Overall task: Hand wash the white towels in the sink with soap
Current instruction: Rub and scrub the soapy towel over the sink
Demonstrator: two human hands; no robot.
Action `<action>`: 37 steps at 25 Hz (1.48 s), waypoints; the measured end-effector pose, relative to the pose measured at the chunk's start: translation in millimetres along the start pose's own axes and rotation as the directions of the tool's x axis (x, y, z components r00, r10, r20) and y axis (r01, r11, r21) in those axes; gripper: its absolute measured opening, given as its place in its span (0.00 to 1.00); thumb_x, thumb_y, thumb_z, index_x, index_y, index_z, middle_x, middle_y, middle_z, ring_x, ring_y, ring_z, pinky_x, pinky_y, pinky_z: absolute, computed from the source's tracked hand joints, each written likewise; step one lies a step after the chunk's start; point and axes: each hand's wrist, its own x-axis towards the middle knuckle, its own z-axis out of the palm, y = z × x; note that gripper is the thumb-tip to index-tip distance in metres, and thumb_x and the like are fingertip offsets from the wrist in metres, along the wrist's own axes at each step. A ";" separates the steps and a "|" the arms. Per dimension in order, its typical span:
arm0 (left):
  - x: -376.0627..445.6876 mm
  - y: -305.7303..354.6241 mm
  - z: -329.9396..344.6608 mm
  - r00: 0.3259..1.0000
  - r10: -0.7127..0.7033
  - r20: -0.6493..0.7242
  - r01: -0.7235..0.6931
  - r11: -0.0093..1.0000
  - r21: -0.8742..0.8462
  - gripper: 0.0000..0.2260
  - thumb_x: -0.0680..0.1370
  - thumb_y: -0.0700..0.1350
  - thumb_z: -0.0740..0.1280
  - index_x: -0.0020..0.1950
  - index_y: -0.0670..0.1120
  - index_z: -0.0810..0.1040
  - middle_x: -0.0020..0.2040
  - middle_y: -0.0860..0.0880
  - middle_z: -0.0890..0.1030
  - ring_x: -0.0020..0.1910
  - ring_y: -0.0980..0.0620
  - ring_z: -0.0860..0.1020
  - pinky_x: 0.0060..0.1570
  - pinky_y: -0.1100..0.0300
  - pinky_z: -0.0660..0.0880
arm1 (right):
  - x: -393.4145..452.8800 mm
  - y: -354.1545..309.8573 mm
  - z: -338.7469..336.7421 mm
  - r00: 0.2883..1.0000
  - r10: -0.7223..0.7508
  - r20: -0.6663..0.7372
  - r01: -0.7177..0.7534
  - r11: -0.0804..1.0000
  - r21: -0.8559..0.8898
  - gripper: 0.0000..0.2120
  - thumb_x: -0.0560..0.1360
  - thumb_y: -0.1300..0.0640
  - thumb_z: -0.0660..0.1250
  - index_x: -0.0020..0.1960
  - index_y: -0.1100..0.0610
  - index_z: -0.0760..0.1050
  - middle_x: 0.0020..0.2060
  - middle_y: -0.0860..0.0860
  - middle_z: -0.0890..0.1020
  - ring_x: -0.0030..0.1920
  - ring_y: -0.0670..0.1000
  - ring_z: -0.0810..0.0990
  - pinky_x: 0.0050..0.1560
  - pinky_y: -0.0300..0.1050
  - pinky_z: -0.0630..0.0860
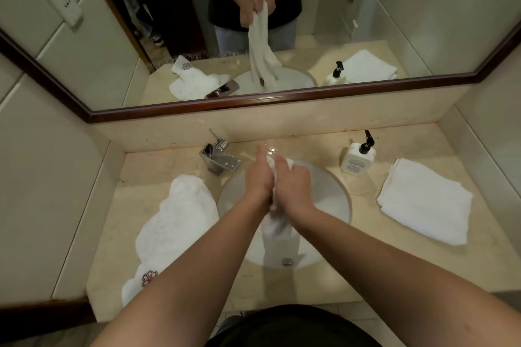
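A wet white towel (277, 229) hangs lengthwise over the round white sink (337, 191), its lower end reaching down toward the drain (287, 261). My left hand (258, 177) and my right hand (294, 186) press together around the towel's upper part, gripping it between them above the basin. A crumpled white towel with a red flower emblem (174, 222) lies on the counter left of the sink. A folded white towel (425, 200) lies on the counter at the right. A white soap bottle with a black pump (357, 156) stands behind the sink on the right.
A chrome faucet (218, 159) stands at the sink's back left. The beige marble counter (366, 267) is walled in on both sides. A wood-framed mirror (282, 98) above reflects the hands, the towel and the counter.
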 end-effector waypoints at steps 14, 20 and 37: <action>-11.0 1.6 7.2 0.992 0.110 0.062 -0.111 0.994 0.010 0.32 0.75 0.71 0.57 0.36 0.42 0.78 0.38 0.46 0.84 0.42 0.46 0.82 0.55 0.45 0.77 | 14.8 -23.2 -9.7 0.991 0.002 -0.136 0.013 0.993 0.115 0.20 0.81 0.47 0.60 0.34 0.56 0.75 0.32 0.52 0.81 0.37 0.52 0.81 0.42 0.50 0.77; -13.9 -0.8 7.2 0.989 0.115 0.097 -0.117 0.993 0.018 0.28 0.80 0.65 0.57 0.34 0.43 0.76 0.36 0.48 0.82 0.39 0.50 0.80 0.50 0.50 0.77 | 17.4 -27.8 -15.3 0.986 -0.060 -0.154 0.064 0.998 0.018 0.21 0.81 0.48 0.60 0.34 0.56 0.75 0.33 0.53 0.81 0.40 0.54 0.82 0.44 0.51 0.77; -4.7 8.3 3.8 0.998 0.052 0.038 -0.050 0.998 -0.037 0.26 0.80 0.66 0.57 0.35 0.47 0.78 0.38 0.48 0.82 0.43 0.47 0.80 0.55 0.50 0.77 | 13.2 -29.2 -2.7 0.988 -0.054 -0.146 0.061 0.997 0.046 0.20 0.82 0.49 0.60 0.34 0.56 0.76 0.31 0.50 0.80 0.35 0.50 0.80 0.37 0.45 0.73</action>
